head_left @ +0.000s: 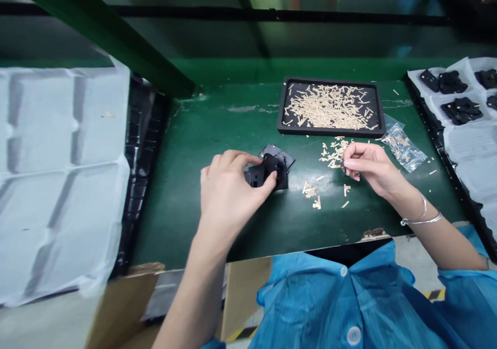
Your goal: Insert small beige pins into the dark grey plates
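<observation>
blk part (271,165) | beige strips (330,108) | grn bench (205,126) | blu shirt (310,297)

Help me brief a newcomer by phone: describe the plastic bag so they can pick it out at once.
On the green table, find the black tray heaped with pale strips. Just off its near right corner, beside the right hand, lies the bag. Unlike the opaque tray, it is see-through, crinkled and shiny, with pale bits showing through.
</observation>
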`<state>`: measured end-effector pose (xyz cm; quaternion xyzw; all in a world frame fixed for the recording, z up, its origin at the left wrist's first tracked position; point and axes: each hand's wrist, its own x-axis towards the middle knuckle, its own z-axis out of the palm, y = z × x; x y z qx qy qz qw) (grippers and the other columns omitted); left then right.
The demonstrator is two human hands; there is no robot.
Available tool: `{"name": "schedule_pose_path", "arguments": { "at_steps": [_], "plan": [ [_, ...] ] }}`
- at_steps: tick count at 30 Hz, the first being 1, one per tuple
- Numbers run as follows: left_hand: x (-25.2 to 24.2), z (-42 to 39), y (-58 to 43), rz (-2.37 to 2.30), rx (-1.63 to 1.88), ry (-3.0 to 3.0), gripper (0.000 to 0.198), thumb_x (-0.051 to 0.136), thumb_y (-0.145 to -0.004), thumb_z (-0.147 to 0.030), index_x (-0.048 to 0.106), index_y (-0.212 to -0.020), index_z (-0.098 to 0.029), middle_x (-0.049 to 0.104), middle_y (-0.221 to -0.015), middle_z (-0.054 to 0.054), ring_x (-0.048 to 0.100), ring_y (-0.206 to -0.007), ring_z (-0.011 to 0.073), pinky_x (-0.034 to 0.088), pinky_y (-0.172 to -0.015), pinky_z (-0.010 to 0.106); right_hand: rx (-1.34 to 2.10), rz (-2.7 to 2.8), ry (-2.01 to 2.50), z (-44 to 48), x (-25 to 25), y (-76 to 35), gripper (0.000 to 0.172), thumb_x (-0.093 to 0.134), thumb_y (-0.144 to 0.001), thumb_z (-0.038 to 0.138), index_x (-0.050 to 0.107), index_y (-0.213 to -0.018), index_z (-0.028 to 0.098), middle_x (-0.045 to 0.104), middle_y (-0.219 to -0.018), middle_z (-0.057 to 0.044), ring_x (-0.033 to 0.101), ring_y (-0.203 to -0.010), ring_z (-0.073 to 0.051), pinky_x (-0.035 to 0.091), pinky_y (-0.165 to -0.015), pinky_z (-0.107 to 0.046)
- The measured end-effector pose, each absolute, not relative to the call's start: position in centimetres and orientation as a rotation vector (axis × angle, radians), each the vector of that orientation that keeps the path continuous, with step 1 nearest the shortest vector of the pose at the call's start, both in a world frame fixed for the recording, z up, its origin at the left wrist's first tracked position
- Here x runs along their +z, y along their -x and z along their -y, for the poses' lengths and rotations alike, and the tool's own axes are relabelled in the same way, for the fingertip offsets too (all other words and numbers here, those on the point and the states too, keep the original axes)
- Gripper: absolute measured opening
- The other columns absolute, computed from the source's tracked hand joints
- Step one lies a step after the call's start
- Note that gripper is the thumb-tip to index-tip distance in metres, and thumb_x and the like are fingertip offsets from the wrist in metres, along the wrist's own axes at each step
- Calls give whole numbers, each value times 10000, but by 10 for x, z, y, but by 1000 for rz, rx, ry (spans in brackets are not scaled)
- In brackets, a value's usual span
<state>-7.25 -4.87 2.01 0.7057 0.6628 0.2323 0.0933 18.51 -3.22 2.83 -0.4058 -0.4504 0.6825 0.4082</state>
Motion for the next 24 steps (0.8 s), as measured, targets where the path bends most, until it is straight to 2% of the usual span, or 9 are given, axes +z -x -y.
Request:
{"name": "schedule_pose_path", "arguments": {
  "at_steps": [3,5,11,14,18,20,24],
  "plan": [
    [23,42,81,-1810,816,-1837,118,597,-755,-323,604,-838,-239,672,-1002,84,608,-1036,321,446,-950,546,1725,1138,1011,32,28,-184,169,769,-669,276,642,-645,167,577,-558,25,473,-504,-67,312,-451,-206],
    [24,41,81,-1835,764,-1772,159,594,-751,-331,599,-889,-252,670,-1022,86,604,-1048,327,438,-957,559,1724,1141,1005,32,28,-183,164,764,-672,274,643,-650,165,578,-560,23,468,-501,-66,312,-451,-206],
    [26,53,57,-2109,440,-2217,219,562,-811,-416,576,-909,-221,657,-1060,148,558,-1103,386,373,-967,574,1723,1197,1007,33,29,-184,176,753,-678,292,634,-648,165,578,-575,25,467,-508,-68,317,-449,-208],
    [20,52,49,-2088,379,-2351,195,542,-814,-381,588,-884,-204,680,-944,153,590,-1001,380,368,-933,569,1699,1238,1029,33,30,-184,181,761,-682,290,634,-655,164,585,-583,24,471,-519,-68,316,-449,-204],
    [13,46,58,-2079,593,-2333,100,537,-803,-309,569,-758,-226,655,-717,84,606,-787,320,380,-880,542,1704,1245,1034,33,29,-184,187,777,-665,276,629,-645,164,586,-568,26,447,-499,-61,299,-448,-206],
    [13,44,66,-2057,709,-2258,138,520,-819,-292,550,-699,-233,631,-669,54,589,-717,285,389,-840,511,1706,1244,1032,32,29,-183,193,776,-663,283,625,-637,166,583,-565,27,441,-498,-63,295,-448,-209],
    [17,41,74,-1929,1172,-1907,171,627,-773,-343,574,-661,-226,590,-629,4,539,-625,201,406,-662,368,1640,1251,1071,33,29,-178,181,769,-649,268,616,-639,170,577,-587,27,464,-537,-75,328,-481,-220]
  ]
}}
